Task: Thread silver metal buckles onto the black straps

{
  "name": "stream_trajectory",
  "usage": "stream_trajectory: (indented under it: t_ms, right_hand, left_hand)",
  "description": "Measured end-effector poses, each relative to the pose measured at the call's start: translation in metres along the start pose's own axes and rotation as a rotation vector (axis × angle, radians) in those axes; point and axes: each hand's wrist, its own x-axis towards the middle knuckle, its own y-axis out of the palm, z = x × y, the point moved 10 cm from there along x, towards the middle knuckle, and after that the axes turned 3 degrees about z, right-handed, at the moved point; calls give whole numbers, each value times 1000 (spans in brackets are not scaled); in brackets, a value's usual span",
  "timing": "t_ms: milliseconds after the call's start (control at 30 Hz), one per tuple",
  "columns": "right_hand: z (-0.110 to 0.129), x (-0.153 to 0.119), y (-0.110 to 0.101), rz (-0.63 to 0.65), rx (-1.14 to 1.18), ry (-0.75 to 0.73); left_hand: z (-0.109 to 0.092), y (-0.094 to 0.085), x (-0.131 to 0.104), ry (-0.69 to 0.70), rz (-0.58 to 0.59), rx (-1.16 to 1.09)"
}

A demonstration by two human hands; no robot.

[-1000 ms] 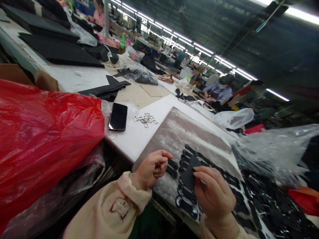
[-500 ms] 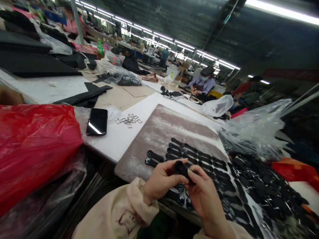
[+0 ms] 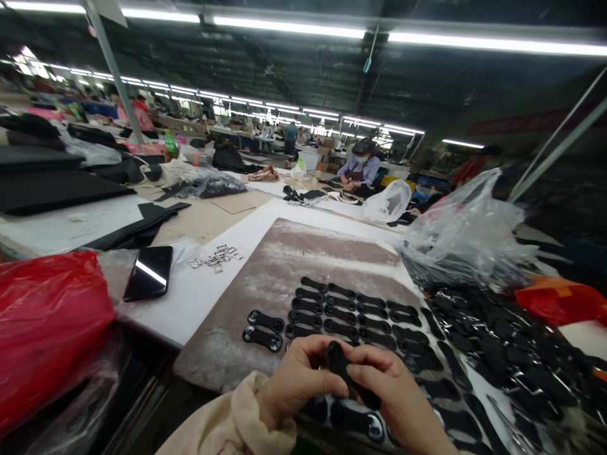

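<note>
Both my hands grip one black strap piece (image 3: 342,366) above the near edge of a worn brown board (image 3: 246,278). My left hand (image 3: 301,373) pinches its upper end between thumb and fingers. The thumb and fingers of my right hand (image 3: 386,382) close on its lower part, hiding some of it. Rows of similar black strap pieces (image 3: 341,314), narrow in the middle with rounded ends, lie on the board beyond and beneath my hands. Two of them (image 3: 263,338) lie apart at the left, with shiny patches on their ends.
Left of the board are small metal rectangular rings (image 3: 218,258), a black phone (image 3: 149,273) and a red plastic bag (image 3: 52,328). A heap of black pieces with metal rings (image 3: 502,347) and a clear plastic bag (image 3: 469,234) lie right. A co-worker (image 3: 360,165) sits across the table.
The view has levelled and swung right, shifting the table things leftward and lower. Both hands still hold the strap piece, which now appears more lengthwise and folded between them.
</note>
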Motion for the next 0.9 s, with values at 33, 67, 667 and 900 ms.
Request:
stream_trajectory:
  t_ms: [33,67,667,900]
  right_hand:
    - [2,-1,-4,0,-37,-9]
    - [4,-2,-9,-6,-79,-19]
    - [30,-47,-35,-178,-732,-505]
    - [40,-56,-50,-376,-788,-634]
  left_hand:
    - [1,3,2,6,-4,26]
    - [2,7,4,7,-4,48]
    - [45,34,23,-30,-96,21]
    - [60,36,23,-147,-114,-197]
